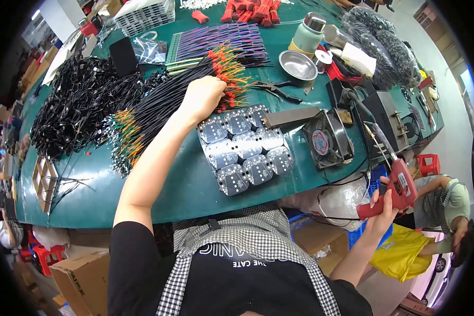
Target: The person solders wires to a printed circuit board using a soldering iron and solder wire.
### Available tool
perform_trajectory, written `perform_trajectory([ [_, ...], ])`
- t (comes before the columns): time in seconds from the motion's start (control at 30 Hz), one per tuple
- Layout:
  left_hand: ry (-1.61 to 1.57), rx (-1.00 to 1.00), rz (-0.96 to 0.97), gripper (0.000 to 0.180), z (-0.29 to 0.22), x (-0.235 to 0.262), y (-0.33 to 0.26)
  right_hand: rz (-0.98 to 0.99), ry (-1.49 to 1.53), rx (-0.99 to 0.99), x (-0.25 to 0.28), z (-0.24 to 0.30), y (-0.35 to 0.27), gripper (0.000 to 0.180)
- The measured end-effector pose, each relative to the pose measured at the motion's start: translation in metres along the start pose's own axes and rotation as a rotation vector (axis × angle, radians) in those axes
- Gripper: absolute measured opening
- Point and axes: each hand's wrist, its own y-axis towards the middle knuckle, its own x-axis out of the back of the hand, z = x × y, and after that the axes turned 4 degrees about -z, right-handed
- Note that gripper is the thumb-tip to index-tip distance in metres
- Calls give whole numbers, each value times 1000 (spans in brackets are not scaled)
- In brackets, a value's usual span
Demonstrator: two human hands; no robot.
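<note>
One soldering gun (403, 185) (right fingers (387, 202)), nine boards (247, 143).

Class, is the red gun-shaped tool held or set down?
Held: the red gun-shaped tool has the right hand wrapped around its handle.

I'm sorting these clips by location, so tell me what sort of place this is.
Most likely an electronics assembly workshop: black circuit boards lie on the green table near bundled black cables, and the right hand holds what looks like a red soldering gun.
</note>
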Motion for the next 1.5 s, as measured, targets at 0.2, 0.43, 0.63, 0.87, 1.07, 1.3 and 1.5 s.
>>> perform_trajectory([
  [0.2,-566,97,-143,19,2,17,-14,34,41,-8,-13,-5,-3,43],
  [0.43,-1280,236,-35,30,-15,105,-48,138,111,-19,-10,-9,-14,38],
  [0.63,-1370,204,-263,28,-27,153,-66,288,189,-46,-40,-11,-20,43],
  [0.87,-428,151,-661,23,3,246,-111,366,292,-127,-78,-14,-31,43],
  [1.07,-218,61,-275,17,-27,172,-100,400,308,-242,-107,-29,-35,44],
  [1.3,-654,394,-257,6,-36,60,-126,461,228,-328,-141,-41,-46,49],
  [1.5,-999,766,-145,5,-31,57,-125,404,410,-678,-169,-57,-46,69],
])
